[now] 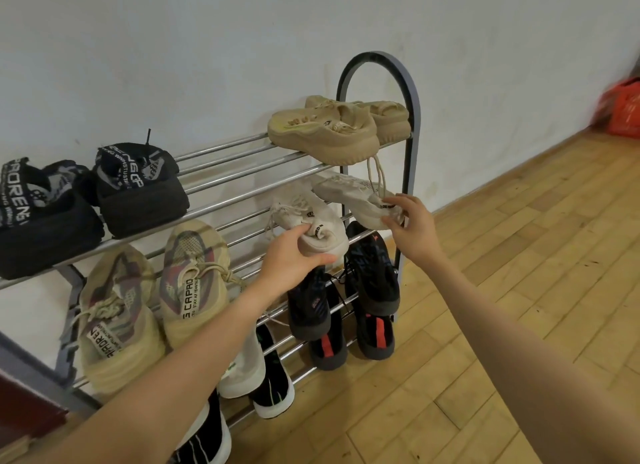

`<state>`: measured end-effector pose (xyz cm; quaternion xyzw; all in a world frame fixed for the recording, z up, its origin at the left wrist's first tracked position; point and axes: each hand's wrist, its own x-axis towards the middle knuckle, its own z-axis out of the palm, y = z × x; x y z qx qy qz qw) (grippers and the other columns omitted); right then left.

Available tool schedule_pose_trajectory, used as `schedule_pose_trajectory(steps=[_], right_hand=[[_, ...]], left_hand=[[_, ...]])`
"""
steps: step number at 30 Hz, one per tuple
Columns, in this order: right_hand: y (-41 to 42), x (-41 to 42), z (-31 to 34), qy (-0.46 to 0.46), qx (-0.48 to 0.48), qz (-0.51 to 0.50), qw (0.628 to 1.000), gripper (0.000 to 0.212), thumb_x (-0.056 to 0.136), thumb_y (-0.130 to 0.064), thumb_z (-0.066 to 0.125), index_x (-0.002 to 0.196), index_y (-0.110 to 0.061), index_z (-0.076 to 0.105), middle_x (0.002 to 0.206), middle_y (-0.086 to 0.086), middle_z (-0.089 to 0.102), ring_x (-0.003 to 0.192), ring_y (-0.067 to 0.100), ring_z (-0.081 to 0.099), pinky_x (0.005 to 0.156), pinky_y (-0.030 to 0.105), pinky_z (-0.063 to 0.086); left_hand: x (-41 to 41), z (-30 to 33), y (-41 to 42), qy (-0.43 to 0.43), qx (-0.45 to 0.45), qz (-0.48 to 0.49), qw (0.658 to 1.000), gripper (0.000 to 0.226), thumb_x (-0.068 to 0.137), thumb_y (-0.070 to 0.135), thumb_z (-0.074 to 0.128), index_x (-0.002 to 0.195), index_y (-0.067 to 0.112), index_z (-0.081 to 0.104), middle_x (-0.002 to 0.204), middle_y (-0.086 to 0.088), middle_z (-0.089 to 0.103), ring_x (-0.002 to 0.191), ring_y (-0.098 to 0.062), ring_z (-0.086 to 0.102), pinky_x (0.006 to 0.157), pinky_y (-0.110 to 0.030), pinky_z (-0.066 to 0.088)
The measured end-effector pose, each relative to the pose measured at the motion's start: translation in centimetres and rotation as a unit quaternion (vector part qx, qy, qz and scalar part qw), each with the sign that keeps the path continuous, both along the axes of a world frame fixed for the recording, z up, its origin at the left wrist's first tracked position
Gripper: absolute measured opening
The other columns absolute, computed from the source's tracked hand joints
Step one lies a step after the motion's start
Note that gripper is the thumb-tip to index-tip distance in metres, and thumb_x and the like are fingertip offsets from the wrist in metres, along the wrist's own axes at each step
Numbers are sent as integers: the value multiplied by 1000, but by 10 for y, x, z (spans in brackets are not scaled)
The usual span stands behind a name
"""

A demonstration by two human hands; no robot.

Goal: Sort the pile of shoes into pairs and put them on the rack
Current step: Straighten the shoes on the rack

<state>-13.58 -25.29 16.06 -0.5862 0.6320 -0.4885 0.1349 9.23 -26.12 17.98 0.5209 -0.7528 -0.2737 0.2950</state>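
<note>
- Shoe rack (pixel 412 92): chrome rails between dark arched end frames, standing against a white wall on a wooden floor (pixel 502 325).
- Left hand (pixel 294 259): fingers wrapped around the heel of a white sneaker (pixel 311 221) at the second shelf; a heel tab carries small black print, too small to read.
- Right hand (pixel 410 226): fingers loosely curled, fingertips touching the heel of the second white sneaker (pixel 356 196) beside the first; whether it truly grips cannot be told.
- Top shelf, right: a pair of tan sneakers (pixel 325 131), one lace dangling.
- Top shelf, left: a pair of black sneakers (pixel 138 189), lettering reading "PROREN".
- Second shelf, left: a pair of beige sneakers (pixel 194 283), tabs reading "CAPRO" and "PROREN".
- Lower shelves: black sneakers with red stripes (pixel 374 332); black-and-white sneakers (pixel 270 384).
</note>
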Motion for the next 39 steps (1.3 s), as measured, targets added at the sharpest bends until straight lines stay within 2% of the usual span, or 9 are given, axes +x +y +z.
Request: schedule_pose_trajectory(steps=[3, 5, 13, 19, 26, 28, 31, 35, 39], right_hand=[[3, -10, -4, 24, -7, -2, 1000, 37, 94, 0, 50, 128, -12, 59, 132, 10, 53, 115, 25, 55, 101, 36, 46], [4, -16, -7, 48, 4, -1, 999, 45, 94, 7, 43, 133, -11, 55, 138, 10, 50, 126, 26, 49, 106, 35, 42], [10, -11, -11, 75, 36, 13, 996, 71, 87, 16, 31, 150, -16, 32, 153, 8, 30, 142, 21, 28, 107, 19, 23], [23, 5, -12, 60, 51, 9, 997, 78, 85, 15, 35, 154, -16, 17, 160, 9, 17, 148, 22, 16, 113, 25, 17], [50, 26, -11, 46, 93, -12, 995, 62, 89, 7, 43, 148, -8, 30, 151, 12, 33, 141, 25, 31, 112, 32, 29], [58, 39, -10, 48, 87, -6, 995, 59, 88, 5, 45, 145, -7, 34, 143, 13, 40, 132, 27, 38, 106, 30, 33], [67, 58, -10, 54, 51, -7, 997, 55, 85, 6, 46, 138, -4, 40, 134, 15, 45, 128, 28, 40, 107, 33, 35], [72, 89, -12, 51, -13, -30, 998, 41, 87, 3, 49, 128, -3, 49, 125, 14, 49, 119, 28, 47, 100, 32, 41], [74, 135, -3, 65, -61, 22, 996, 31, 89, -2, 53, 120, -3, 53, 119, 13, 50, 113, 25, 48, 95, 27, 40]], left_hand=[[-10, -3, 0, -2, -32, 3, 999, 75, 66, 45, 82, 131, 18, 58, 124, 5, 65, 113, -12, 59, 94, -27, 47], [-20, -3, 0, -4, -52, 3, 999, 70, 68, 46, 80, 130, 20, 59, 122, 6, 65, 112, -11, 58, 87, -20, 43], [-46, -1, 1, -27, -64, 22, 997, 51, 81, 33, 72, 127, 14, 59, 122, -3, 65, 114, -20, 58, 85, -23, 41], [-53, 3, 1, -23, -47, 35, 998, 66, 81, 33, 72, 138, 11, 47, 137, -8, 56, 128, -24, 50, 100, -32, 40], [-54, 5, 8, -32, -3, 29, 999, 80, 85, 38, 68, 147, 9, 28, 145, -12, 45, 134, -28, 43, 102, -37, 40], [-44, 10, 15, -34, 7, 21, 999, 81, 86, 34, 68, 148, 9, 23, 148, -11, 42, 134, -26, 42, 99, -30, 39], [-16, 19, 42, -25, -54, 36, 998, 64, 88, 26, 64, 143, 14, 33, 140, -8, 47, 128, -22, 45, 87, -21, 32], [35, 26, 88, -4, -144, 45, 989, 54, 89, 22, 63, 139, 22, 42, 137, 2, 48, 126, -13, 46, 105, -30, 38], [91, 34, 119, -18, -206, 85, 975, 37, 90, 20, 60, 127, 19, 55, 127, 5, 52, 115, -10, 49, 102, -30, 40]])
